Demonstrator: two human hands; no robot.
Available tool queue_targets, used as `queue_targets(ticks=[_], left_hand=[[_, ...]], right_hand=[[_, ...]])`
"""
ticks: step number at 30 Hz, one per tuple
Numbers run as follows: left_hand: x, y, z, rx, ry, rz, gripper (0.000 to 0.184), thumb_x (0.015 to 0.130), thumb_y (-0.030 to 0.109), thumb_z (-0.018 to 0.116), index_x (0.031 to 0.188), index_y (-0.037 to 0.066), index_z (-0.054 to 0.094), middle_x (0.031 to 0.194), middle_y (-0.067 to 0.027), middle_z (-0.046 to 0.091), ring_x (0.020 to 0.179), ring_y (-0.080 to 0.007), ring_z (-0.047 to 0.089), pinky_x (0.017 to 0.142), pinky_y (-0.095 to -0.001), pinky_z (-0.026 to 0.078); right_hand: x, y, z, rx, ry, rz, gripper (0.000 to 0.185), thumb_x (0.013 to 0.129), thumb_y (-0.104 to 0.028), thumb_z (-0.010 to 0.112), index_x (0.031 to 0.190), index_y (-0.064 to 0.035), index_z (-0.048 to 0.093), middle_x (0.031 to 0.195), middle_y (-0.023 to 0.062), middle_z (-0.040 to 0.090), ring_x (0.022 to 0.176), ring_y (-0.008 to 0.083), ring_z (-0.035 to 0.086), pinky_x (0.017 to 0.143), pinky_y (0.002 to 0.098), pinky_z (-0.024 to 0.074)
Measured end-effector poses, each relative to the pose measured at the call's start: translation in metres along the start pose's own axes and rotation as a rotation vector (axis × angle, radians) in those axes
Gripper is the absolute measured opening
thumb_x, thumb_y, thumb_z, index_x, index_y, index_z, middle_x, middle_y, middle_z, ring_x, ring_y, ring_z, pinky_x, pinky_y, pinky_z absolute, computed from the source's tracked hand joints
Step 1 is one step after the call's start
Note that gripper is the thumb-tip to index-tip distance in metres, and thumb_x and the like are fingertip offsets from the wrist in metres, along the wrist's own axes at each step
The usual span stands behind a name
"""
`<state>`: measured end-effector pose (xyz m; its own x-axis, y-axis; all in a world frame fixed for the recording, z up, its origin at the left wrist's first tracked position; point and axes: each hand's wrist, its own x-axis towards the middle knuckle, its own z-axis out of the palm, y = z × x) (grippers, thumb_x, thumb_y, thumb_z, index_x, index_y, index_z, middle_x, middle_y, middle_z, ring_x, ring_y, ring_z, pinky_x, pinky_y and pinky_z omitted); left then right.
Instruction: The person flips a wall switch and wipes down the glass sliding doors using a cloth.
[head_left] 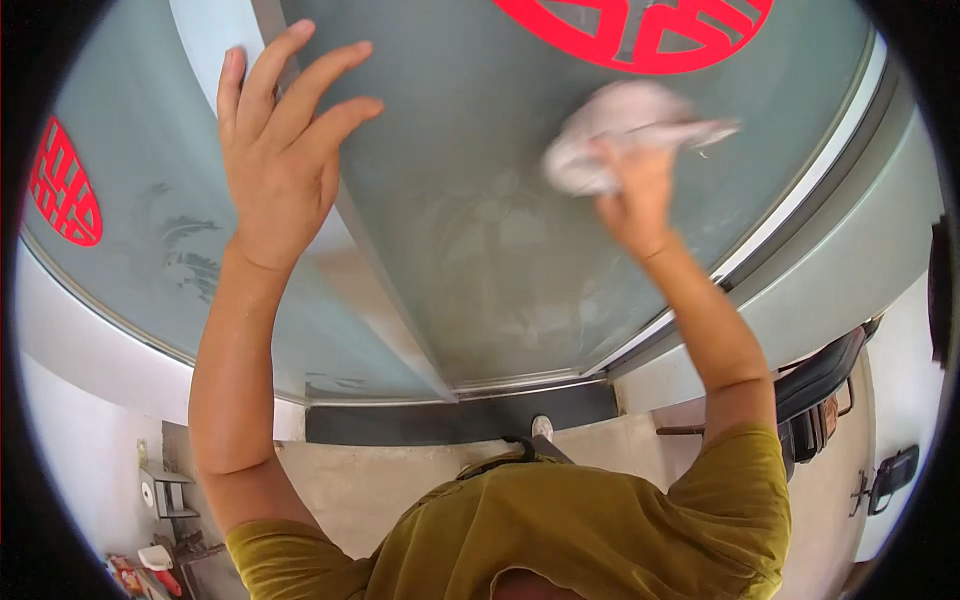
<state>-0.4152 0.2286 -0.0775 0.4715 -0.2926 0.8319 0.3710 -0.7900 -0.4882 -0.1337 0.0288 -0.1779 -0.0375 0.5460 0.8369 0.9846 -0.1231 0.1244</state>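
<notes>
- Cloth [625, 110], one, whitish and faintly pinkish, bunched, blurred at its edges; located at the upper right, over the right glass panel and just below the upper red emblem, a loose corner pointing right.
- Right hand [642, 190], one, bare; grip closed on the cloth, fingers partly lost in blur and folds; forearm raised from the lower right.
- Left hand [275, 165], one, bare, raised at the upper left; grip apart, fingers spread and slightly bent, holding nothing; placed in front of the metal upright and the glass beside it. Contact with either cannot be told.
- Right glass panel [480, 270], greyish green, with cloudy pale marks across its middle and lower part.
- Left glass panel [130, 270], same tint, bearing streaky smudges.
- Metal upright [372, 265], silvery, slanting between the two panels.
- Upper red emblem [660, 60], rounded, cut-out pattern, cropped by the top edge.
- Left red emblem [68, 185], oval in this view, on the left glass panel.
- Dark strip [430, 424], at the foot of the panels.
- Shoe [542, 428], pale, one visible, beside the dark strip.
- Shirt [560, 525], olive yellow, short-sleeved, worn by the person.
- Chair [825, 375], black, partly visible beyond the right arm.
</notes>
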Motion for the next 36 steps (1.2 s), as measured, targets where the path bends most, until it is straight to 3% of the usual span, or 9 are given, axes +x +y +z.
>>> queue_targets(ticks=[7, 11, 15, 17, 20, 25, 29, 33, 36], left_hand=[[0.004, 0.002, -0.003, -0.025, 0.026, 0.012, 0.033, 0.077, -0.005, 0.051, 0.087, 0.021, 0.068, 0.119, 0.0067, 0.064, 0.128, -0.0234, 0.044, 0.113, -0.0442, 0.019], [0.003, 0.002, -0.001, -0.045, 0.055, 0.026, 0.032, 0.076, -0.006, 0.051, 0.085, 0.020, 0.068, 0.118, 0.0065, 0.064, 0.127, -0.0231, 0.045, 0.113, -0.0437, 0.020], [0.003, 0.002, -0.001, -0.035, 0.062, 0.006, 0.033, 0.076, -0.006, 0.049, 0.086, 0.020, 0.068, 0.120, 0.0044, 0.064, 0.127, -0.0232, 0.045, 0.112, -0.0434, 0.021], [0.003, 0.003, -0.001, -0.037, 0.057, 0.004, 0.036, 0.076, -0.006, 0.049, 0.093, 0.020, 0.069, 0.124, 0.0029, 0.061, 0.128, -0.0235, 0.045, 0.112, -0.0442, 0.021], [0.003, 0.001, -0.008, -0.076, 0.013, -0.018, 0.028, 0.080, 0.005, 0.054, 0.101, 0.017, 0.068, 0.126, -0.0051, 0.059, 0.128, -0.0276, 0.044, 0.113, -0.0483, 0.020], [-0.001, -0.001, 0.009, -0.057, 0.179, 0.009, 0.010, 0.082, 0.010, 0.059, 0.079, 0.016, 0.066, 0.118, -0.0039, 0.063, 0.125, -0.0255, 0.048, 0.113, -0.0487, 0.021], [0.002, -0.003, 0.005, -0.096, 0.168, 0.015, 0.011, 0.082, 0.011, 0.058, 0.084, 0.016, 0.067, 0.121, -0.0049, 0.062, 0.124, -0.0267, 0.048, 0.112, -0.0492, 0.023], [-0.001, -0.007, 0.012, -0.019, 0.196, 0.023, 0.018, 0.085, 0.009, 0.054, 0.095, 0.016, 0.068, 0.124, -0.0080, 0.060, 0.124, -0.0277, 0.048, 0.111, -0.0499, 0.024], [0.000, -0.011, 0.014, -0.001, 0.184, 0.014, 0.025, 0.086, 0.008, 0.052, 0.106, 0.015, 0.065, 0.128, -0.0104, 0.057, 0.125, -0.0280, 0.048, 0.111, -0.0500, 0.024]], right_hand=[[-0.128, -0.038, 0.114, 0.239, -0.245, -0.587, 0.028, 0.074, -0.015, 0.065, 0.101, -0.0203, 0.069, 0.114, 0.0018, 0.060, 0.104, 0.0241, 0.058, 0.089, 0.0474, 0.0436], [-0.033, -0.025, 0.072, 0.044, -0.275, -0.567, 0.033, 0.077, -0.017, 0.060, 0.109, -0.0218, 0.065, 0.119, 0.0014, 0.061, 0.111, 0.0243, 0.057, 0.094, 0.0492, 0.0393], [0.109, -0.046, -0.012, -0.115, 0.174, -0.404, 0.040, 0.078, -0.014, 0.058, 0.117, -0.0215, 0.063, 0.127, 0.0022, 0.058, 0.118, 0.0260, 0.053, 0.095, 0.0524, 0.0370], [0.132, -0.064, -0.024, -0.031, 0.186, -0.343, 0.046, 0.069, -0.008, 0.063, 0.115, -0.0064, 0.060, 0.130, 0.0198, 0.049, 0.125, 0.0393, 0.043, 0.108, 0.0485, 0.0288], [0.079, -0.072, 0.027, -0.012, 0.119, -0.375, 0.045, 0.078, -0.014, 0.058, 0.122, -0.0229, 0.061, 0.132, 0.0018, 0.055, 0.116, 0.0244, 0.054, 0.094, 0.0486, 0.0384], [-0.087, -0.101, 0.128, 0.354, -0.410, -0.449, 0.038, 0.084, -0.016, 0.058, 0.122, -0.0180, 0.060, 0.125, 0.0019, 0.057, 0.108, 0.0230, 0.056, 0.088, 0.0346, 0.0458], [-0.054, -0.092, 0.118, 0.412, -0.422, -0.490, 0.027, 0.088, -0.017, 0.058, 0.114, -0.0126, 0.062, 0.114, 0.0071, 0.061, 0.106, 0.0252, 0.056, 0.091, 0.0379, 0.0455], [0.096, -0.080, 0.047, -0.036, 0.174, -0.623, 0.029, 0.078, -0.012, 0.061, 0.107, -0.0117, 0.063, 0.108, 0.0068, 0.063, 0.100, 0.0293, 0.059, 0.083, 0.0416, 0.0467], [0.145, -0.092, 0.021, 0.162, 0.122, -0.250, 0.045, 0.063, -0.007, 0.065, 0.108, -0.0146, 0.065, 0.107, 0.0069, 0.062, 0.106, 0.0287, 0.055, 0.084, 0.0480, 0.0420]])
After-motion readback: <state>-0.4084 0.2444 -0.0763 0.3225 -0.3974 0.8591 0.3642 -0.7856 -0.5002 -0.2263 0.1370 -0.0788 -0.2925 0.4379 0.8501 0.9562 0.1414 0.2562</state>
